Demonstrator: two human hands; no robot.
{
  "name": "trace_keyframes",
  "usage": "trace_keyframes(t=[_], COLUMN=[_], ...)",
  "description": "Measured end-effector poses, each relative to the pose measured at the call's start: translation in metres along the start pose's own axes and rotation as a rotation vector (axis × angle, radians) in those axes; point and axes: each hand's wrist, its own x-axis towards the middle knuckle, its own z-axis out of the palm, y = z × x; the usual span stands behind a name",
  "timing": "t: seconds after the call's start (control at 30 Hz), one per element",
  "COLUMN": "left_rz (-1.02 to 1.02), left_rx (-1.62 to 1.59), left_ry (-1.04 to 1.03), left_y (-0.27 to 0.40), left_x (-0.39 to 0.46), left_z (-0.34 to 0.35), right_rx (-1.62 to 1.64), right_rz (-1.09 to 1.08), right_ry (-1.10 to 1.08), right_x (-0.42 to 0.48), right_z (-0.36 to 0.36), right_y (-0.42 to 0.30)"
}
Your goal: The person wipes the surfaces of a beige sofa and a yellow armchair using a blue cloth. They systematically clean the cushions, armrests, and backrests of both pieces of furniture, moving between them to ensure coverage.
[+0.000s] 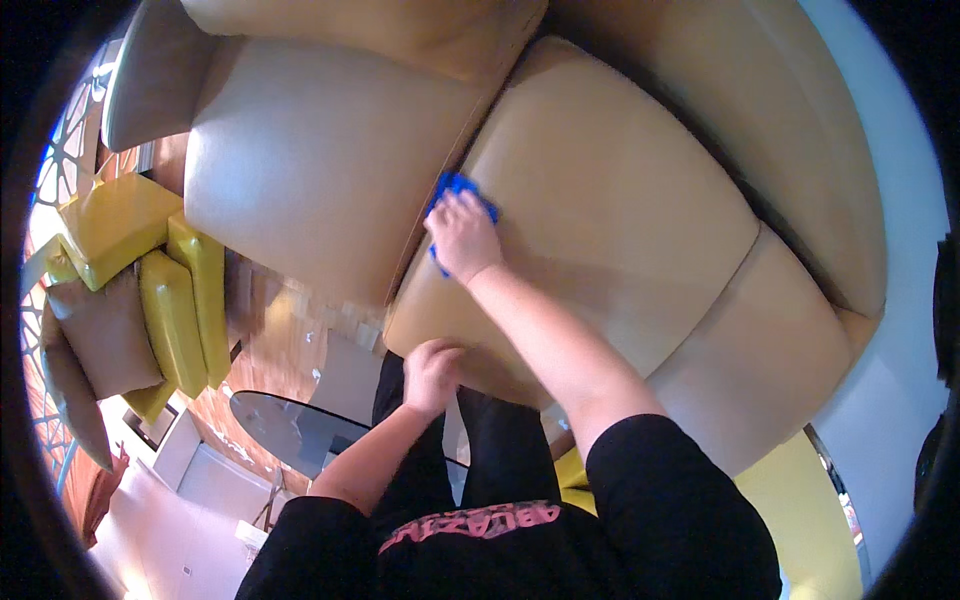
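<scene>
A blue cloth [459, 184] lies bunched under my right hand [463, 232], which grips it against the tan leather-look sofa seat cushion [600, 187]. The cloth is beside the seam where this cushion meets the neighbouring sofa section [322, 157]. My left hand [433, 375] is near the front edge of the same cushion, above my legs, its fingers bent and slightly blurred. No object shows in it; whether it touches the cushion I cannot tell.
The sofa backrest [795, 135] curves along the upper right. A yellow armchair [172, 315] with a brown pillow [105, 337] stands at the left. A dark oval table [292, 427] is near my legs on the wood floor [277, 307].
</scene>
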Motion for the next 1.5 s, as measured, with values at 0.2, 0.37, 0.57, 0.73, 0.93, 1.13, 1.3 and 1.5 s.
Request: trace_keyframes(t=[0.2, 0.37, 0.57, 0.73, 0.93, 1.13, 1.3, 1.5], left_rz=[-1.034, -1.132, -1.077, -1.338, -1.288, -1.402, -1.367, -1.326], left_rx=[-0.146, -0.588, -0.193, -0.657, -1.186, -1.092, -0.991, -0.956], left_ry=[0.328, 0.525, 0.412, 0.434, 0.304, 0.241, 0.158, 0.139], left_y=[-0.112, -0.088, -0.067, -0.051, -0.058, -0.042, -0.027, -0.033], left_x=[-0.102, -0.037, 0.005, 0.003, -0.011, 0.003, 0.008, 0.003], left_z=[-0.050, -0.043, -0.012, -0.010, 0.000, -0.003, -0.011, -0.004], right_rx=[0.141, -0.097, -0.019, -0.195, -0.383, 0.007, 0.336, -0.058], right_rz=[-0.292, -0.743, -0.529, 0.187, 0.959, 0.635, 0.850, 1.570], right_ry=[-0.209, -0.489, -0.706, -0.135, 0.141, 0.062, -0.478, 0.517], right_x=[-0.094, -0.185, -0.218, -0.235, -0.176, -0.220, -0.317, -0.444], right_z=[0.035, 0.060, -0.018, -0.066, -0.118, -0.053, -0.066, -0.031], right_y=[-0.123, -0.155, -0.091, 0.029, 0.120, -0.049, -0.101, -0.039])
